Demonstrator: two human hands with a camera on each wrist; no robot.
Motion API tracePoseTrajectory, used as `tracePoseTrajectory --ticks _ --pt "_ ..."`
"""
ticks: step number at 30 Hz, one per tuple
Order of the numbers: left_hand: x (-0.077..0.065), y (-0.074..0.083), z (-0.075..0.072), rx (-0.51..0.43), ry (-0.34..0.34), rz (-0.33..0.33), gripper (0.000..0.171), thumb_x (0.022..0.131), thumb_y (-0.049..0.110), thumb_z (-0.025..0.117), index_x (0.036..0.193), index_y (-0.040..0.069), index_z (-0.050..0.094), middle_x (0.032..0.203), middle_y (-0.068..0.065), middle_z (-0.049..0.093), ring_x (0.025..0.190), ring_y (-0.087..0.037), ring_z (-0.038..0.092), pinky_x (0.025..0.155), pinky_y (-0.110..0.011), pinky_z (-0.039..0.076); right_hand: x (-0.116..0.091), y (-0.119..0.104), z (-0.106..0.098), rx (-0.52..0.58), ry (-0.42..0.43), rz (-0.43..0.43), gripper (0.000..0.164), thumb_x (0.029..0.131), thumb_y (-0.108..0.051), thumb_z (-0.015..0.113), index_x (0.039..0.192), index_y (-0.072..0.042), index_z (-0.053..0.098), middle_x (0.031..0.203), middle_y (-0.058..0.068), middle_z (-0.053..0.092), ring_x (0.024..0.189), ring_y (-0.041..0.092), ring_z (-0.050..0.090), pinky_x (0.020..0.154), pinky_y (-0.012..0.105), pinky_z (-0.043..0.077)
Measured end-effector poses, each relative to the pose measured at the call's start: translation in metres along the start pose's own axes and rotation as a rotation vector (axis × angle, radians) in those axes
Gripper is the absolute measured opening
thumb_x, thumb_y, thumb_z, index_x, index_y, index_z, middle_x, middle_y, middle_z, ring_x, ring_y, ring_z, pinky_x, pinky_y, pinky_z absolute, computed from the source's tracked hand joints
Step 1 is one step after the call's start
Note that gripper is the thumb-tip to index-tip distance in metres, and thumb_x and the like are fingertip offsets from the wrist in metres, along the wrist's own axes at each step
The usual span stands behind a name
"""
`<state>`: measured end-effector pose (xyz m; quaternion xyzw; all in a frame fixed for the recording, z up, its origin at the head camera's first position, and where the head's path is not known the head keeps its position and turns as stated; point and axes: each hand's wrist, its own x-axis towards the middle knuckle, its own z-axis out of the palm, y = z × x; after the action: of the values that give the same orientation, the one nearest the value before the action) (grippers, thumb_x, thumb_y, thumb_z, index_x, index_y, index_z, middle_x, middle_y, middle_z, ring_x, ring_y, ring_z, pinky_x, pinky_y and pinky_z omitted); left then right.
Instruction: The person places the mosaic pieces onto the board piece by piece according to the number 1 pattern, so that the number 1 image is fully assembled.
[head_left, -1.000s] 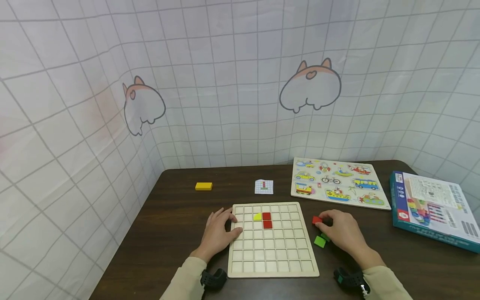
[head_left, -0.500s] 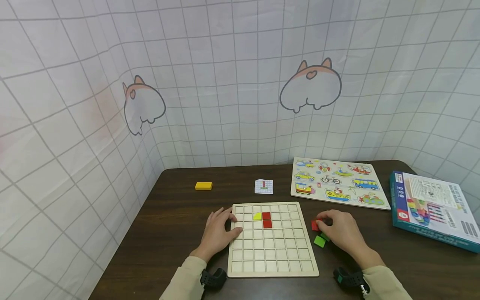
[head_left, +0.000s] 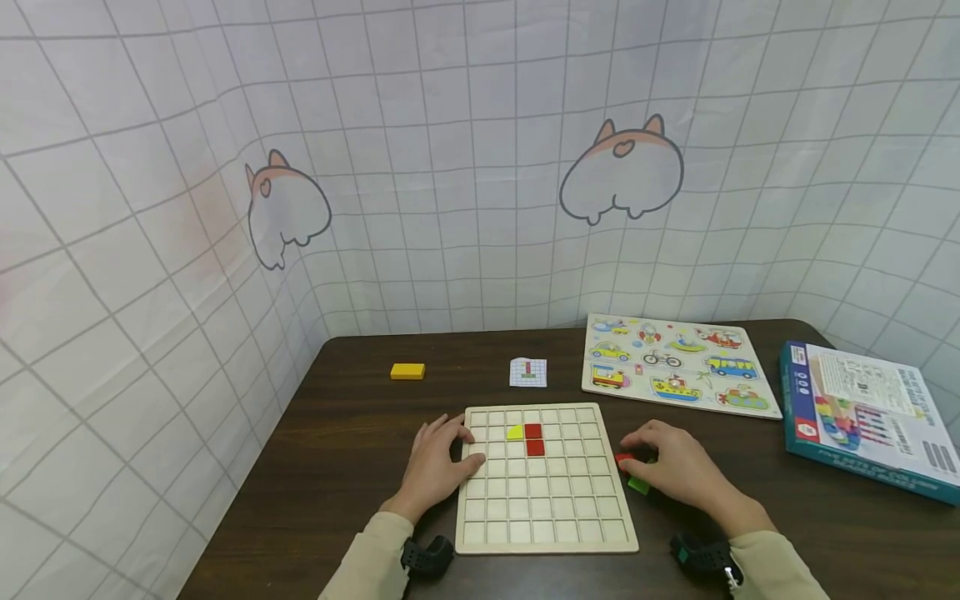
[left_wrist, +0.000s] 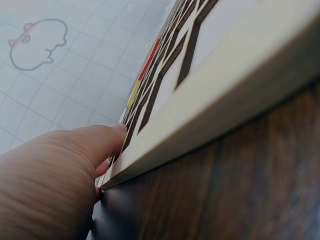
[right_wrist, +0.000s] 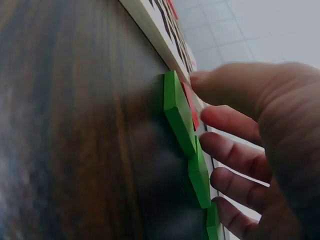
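Observation:
In the head view a pale wooden grid board lies flat before me. One yellow piece, its corner cut off, and two red squares sit in its upper cells. My left hand holds the board's left edge, its thumb over the rim. Just off the right edge, my right hand pinches a red tile between thumb and index finger. Green tiles lie under that hand, partly hidden; the right wrist view shows a green tile close beside the red one.
Beyond the board are a yellow block and a small card with a printed grid pattern. A vehicle picture board and a blue-edged box occupy the right. A white checked curtain surrounds the dark table.
My right hand has shifted slightly left, bringing the red tile down and left toward the board's right edge. The green tiles are now more covered. My left hand stays put.

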<state>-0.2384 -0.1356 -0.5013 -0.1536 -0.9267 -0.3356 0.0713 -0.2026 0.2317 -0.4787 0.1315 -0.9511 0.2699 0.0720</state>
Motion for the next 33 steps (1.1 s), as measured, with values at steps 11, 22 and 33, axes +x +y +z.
tracePoseTrajectory --ticks 11,22,33 --pt "0.0008 0.0000 0.0013 0.001 0.000 -0.015 0.021 0.085 0.033 0.075 0.096 0.021 0.061 0.146 -0.009 0.050 0.141 -0.036 0.034 0.118 -0.059 0.012 0.0013 0.0012 0.0009 -0.057 0.012 0.008 0.021 0.083 -0.025 0.078 0.100 -0.014 0.074 0.095 -0.003 0.062 0.087 0.017 0.061 0.077 0.042 0.053" --pt "0.0004 0.0010 0.0005 0.000 0.001 -0.010 0.022 0.085 0.032 0.075 0.096 0.021 0.061 0.145 -0.010 0.050 0.141 -0.037 0.034 0.118 -0.059 0.011 0.0005 0.0053 -0.0027 -0.075 0.045 0.036 0.024 0.083 -0.022 0.078 0.102 -0.009 0.074 0.095 0.002 0.063 0.087 0.024 0.062 0.076 0.048 0.052" --pt "-0.0002 -0.0006 0.0018 0.000 0.003 -0.013 0.021 0.085 0.033 0.075 0.096 0.020 0.061 0.145 -0.010 0.050 0.141 -0.037 0.034 0.117 -0.060 0.011 0.0006 0.0049 -0.0005 -0.060 0.079 0.041 0.020 0.084 -0.025 0.077 0.099 -0.011 0.074 0.101 0.004 0.068 0.093 0.026 0.063 0.082 0.051 0.053"
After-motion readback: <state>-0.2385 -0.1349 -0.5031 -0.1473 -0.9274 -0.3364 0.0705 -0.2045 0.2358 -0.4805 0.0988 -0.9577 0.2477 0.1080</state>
